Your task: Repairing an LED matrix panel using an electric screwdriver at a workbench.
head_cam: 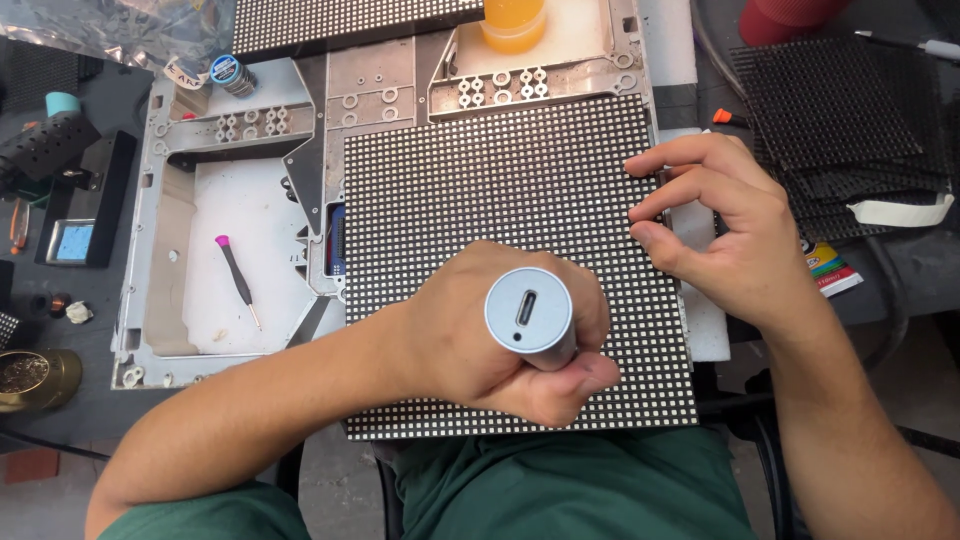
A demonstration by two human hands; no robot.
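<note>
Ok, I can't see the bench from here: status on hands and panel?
Left hand gripping grey cylindrical tool upright over dotted panel. Right hand pinching panel's right edge. Panel lies on metal frame; nothing in the way.

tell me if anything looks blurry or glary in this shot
Head view: even, soft light; the dotted panel is sharp; the grey tool in the left hand sits near the lens, slightly soft; right hand crisp; straight edges bow a little toward the corners.

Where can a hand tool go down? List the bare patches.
Bare: the white recess in the metal frame, beside the small pink-tipped screwdriver. Crowded: the dotted panel under the left hand and right hand; stacked mesh sheets far right.
</note>
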